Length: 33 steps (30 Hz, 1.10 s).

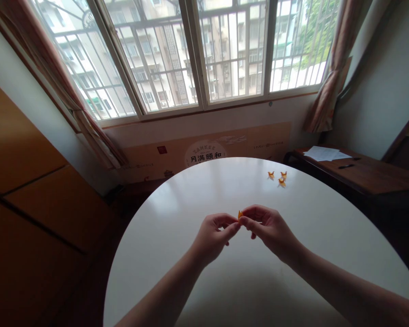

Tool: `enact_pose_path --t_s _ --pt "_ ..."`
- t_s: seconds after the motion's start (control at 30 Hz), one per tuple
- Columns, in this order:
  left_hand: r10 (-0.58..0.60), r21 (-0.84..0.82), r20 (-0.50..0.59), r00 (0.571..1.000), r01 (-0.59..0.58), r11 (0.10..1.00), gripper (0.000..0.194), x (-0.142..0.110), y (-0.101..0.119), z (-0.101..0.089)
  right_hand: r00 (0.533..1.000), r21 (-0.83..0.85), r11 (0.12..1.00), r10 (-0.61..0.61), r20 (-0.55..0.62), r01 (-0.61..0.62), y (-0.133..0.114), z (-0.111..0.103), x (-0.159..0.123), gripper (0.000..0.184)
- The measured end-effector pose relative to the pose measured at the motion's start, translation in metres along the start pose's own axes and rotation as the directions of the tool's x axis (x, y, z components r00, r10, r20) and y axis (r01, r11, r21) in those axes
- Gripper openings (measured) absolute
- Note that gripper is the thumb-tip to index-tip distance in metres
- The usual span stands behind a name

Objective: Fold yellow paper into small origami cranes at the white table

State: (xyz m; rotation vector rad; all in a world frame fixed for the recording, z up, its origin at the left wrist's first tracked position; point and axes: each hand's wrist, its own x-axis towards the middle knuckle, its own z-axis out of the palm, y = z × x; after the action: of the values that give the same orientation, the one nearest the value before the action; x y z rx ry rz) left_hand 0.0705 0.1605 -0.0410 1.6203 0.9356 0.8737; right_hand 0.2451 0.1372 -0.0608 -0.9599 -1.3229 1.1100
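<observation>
A small piece of folded orange paper (240, 214) is pinched between my two hands above the middle of the white table. My left hand (214, 234) grips its lower left side between thumb and forefinger. On the other side, my right hand (267, 225) pinches it the same way, with the fingertips of both hands nearly meeting. Only the paper's pointed upper part shows; the fingers hide the rest. Farther back on the right lie three small orange folded paper birds, one of them the nearest paper bird (281, 182).
The round white table (150, 272) has its far edge near a low wall panel under the windows. A dark wooden bench (371, 175) at the right holds white papers (325, 153) and a dark pen-like object (346, 166). An orange-brown cabinet (47, 204) stands at the left.
</observation>
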Motion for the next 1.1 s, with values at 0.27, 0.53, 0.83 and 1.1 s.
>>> enact_pose_path --t_s 0.27,0.53,0.83,1.1 --pt "0.01 -0.059 -0.051 0.999 -0.013 0.998 0.03 0.0016 -0.0017 -0.0022 0.999 -0.014 1.0 0.008 0.031 -0.008 0.0005 0.0016 0.0002 0.03" --pt "0.026 0.027 -0.061 0.998 -0.024 0.999 0.032 -0.0009 -0.0019 0.0006 0.991 0.089 0.987 0.131 0.035 -0.134 0.0018 0.0015 0.0008 0.034" --pt "0.029 -0.041 -0.095 0.995 -0.033 0.999 0.033 -0.0008 -0.0028 0.001 0.986 0.112 0.98 0.16 0.043 -0.164 -0.0018 0.0024 -0.0002 0.034" --pt "0.046 -0.012 -0.119 0.992 -0.047 0.999 0.031 0.0003 -0.0023 0.0007 0.99 0.08 0.987 0.136 0.047 -0.139 0.0 0.003 -0.001 0.034"
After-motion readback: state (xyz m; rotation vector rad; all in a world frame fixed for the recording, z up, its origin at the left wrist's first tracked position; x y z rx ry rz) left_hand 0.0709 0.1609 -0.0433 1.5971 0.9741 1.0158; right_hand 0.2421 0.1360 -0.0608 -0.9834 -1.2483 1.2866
